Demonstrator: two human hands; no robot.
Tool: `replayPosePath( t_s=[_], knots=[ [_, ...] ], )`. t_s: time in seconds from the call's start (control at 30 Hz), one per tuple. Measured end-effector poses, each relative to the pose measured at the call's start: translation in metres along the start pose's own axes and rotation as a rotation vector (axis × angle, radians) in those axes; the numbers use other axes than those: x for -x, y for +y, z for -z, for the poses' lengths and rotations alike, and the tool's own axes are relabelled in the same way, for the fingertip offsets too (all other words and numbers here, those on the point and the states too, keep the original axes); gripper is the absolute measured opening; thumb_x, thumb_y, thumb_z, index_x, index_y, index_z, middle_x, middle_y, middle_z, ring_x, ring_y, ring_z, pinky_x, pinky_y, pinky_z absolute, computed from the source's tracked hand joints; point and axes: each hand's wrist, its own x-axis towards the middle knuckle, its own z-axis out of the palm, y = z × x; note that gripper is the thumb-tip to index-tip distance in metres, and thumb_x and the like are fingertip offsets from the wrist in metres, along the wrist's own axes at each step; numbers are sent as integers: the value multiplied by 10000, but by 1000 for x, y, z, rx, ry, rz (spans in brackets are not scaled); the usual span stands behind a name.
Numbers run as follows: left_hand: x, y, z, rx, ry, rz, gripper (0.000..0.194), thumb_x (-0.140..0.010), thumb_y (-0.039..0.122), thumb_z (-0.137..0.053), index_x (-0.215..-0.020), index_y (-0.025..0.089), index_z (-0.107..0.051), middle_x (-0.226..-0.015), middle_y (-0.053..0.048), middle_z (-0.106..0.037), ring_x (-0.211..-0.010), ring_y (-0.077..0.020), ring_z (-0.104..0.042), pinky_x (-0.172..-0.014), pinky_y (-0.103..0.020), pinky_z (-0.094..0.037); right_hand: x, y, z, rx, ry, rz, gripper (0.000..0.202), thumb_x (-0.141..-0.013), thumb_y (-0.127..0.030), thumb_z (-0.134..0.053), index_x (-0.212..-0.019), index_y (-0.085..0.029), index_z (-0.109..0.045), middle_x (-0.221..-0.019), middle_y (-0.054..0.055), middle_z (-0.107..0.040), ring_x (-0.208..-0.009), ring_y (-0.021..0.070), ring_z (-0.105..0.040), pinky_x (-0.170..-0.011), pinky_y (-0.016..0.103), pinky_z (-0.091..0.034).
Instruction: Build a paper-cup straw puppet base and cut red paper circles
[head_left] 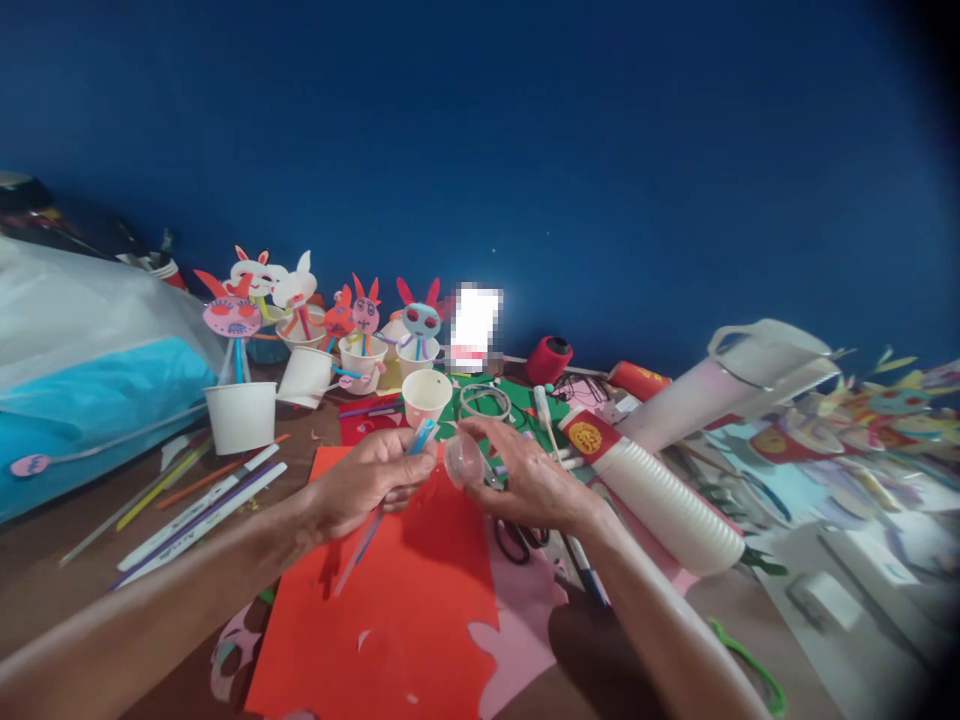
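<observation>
My left hand [382, 470] is closed around a blue straw [422, 436], whose pale lower end slants down over the red paper sheet [375, 620]. Between the thumb and fingers of my right hand [529, 475] is a small clear round plastic cup [465, 463], tilted towards the left hand. Just beyond both hands stands a white paper cup [427, 395]. Black-handled scissors [513, 543] lie below my right hand, partly hidden by it.
Paper cups with rabbit-face figures [365, 310] stand at the back left. Several markers [199, 515] lie on the left. A sleeve of stacked paper cups [660, 490] and a white pitcher [697, 390] rest at right. Pink cut paper [525, 610] lies beside the red sheet.
</observation>
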Motion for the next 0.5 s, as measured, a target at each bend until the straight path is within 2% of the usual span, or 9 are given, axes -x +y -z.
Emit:
replayPosePath(
  t_s=[0.07,0.2,0.4,0.5],
  knots=[
    [0,1,0,11,0,-7,151,-808,242,-548,-721,178,-442,-529,89,-295,-410,-36,-205,-394,-177,-145,-1,3,0,-37,-2,-12,515,-725,-179,-553,-1222,-178,-418,-1202,97,-535,-1114,222,-502,-934,360,-398],
    [-1,1,0,52,10,7,133,-807,230,-551,-739,176,-451,-523,93,-296,-406,-33,-199,-389,-168,-155,-1,9,-3,-215,-87,1,454,-750,-180,-545,-1195,-192,-453,-1167,81,-546,-1073,214,-514,-906,349,-396],
    [-2,-1,1,122,5,119,169,-783,231,-590,-706,168,-453,-498,101,-288,-399,-29,-165,-374,-154,-151,-2,14,-26,-759,-221,-188,384,-806,-165,-472,-1185,-214,-430,-1019,40,-563,-851,148,-548,-742,292,-436],
    [-2,-1,2,141,1,130,161,-777,240,-604,-725,167,-470,-512,99,-295,-399,-24,-168,-373,-147,-152,-4,14,-40,-1005,-181,-211,296,-820,-247,-511,-1108,-210,-458,-826,-6,-542,-701,111,-519,-656,253,-433]
  ],
)
